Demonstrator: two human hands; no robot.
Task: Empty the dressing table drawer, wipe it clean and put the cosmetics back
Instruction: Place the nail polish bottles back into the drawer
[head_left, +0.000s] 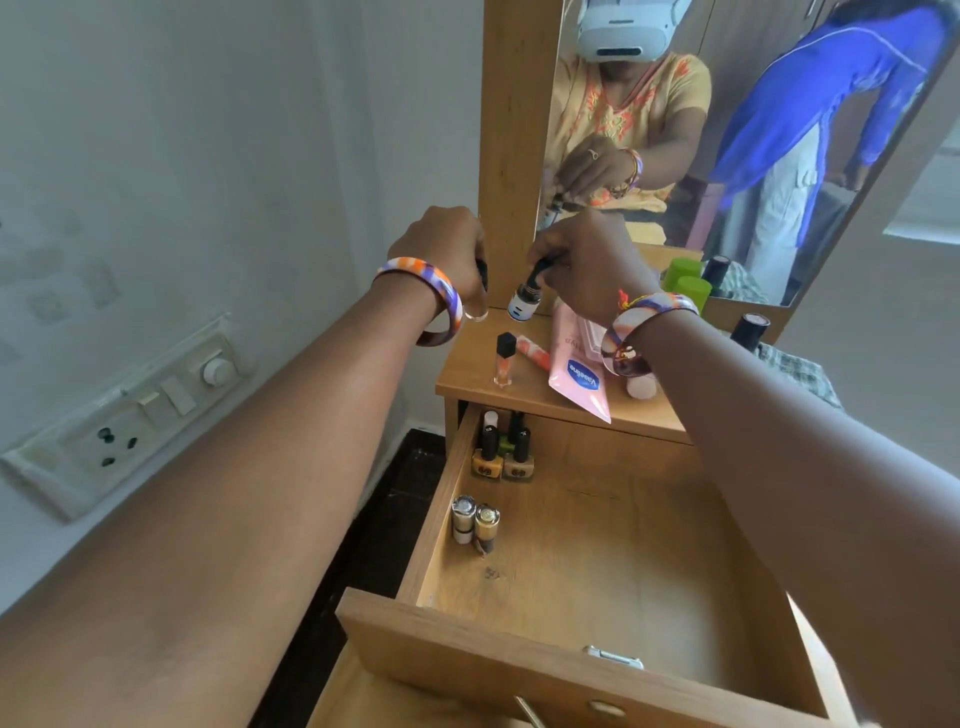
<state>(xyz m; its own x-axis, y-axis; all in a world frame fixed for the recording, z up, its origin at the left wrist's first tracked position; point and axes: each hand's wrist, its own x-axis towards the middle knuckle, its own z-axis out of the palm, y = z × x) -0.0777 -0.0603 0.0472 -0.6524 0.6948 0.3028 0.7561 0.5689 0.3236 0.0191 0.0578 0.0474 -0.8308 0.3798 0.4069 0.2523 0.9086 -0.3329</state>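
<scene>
White walls with a switch panel (130, 410) on the left surround a narrow wooden dressing table, whose tall mirror (727, 130) reflects the person wearing a headset and a second person in blue bending behind. Both arms reach forward over the open drawer (597, 545) to the small tabletop (467, 374) above it.

The left hand (441, 249), with a striped bangle on its wrist, is curled around a small object with a dark top and a clear glass base, close to the tabletop's back left corner; what it is cannot be told. The right hand (587, 254) pinches the dark cap of a small dropper bottle (524, 304), which hangs tilted just above the tabletop.

On the tabletop a clear perfume bottle (504, 358) with a black cap stands upright near the front. Beside it a pink Vaseline tube (579, 374) lies with its end past the front edge. Two green caps (688, 283) and dark-capped bottles (748, 327) stand at the right, by the mirror.

Inside the drawer, several nail polish bottles (501, 452) cluster in the back left corner. Nearer the front, two metallic lipsticks (475, 519) stand together against the left wall. A metal latch (613, 657) sits inside the drawer front.
</scene>
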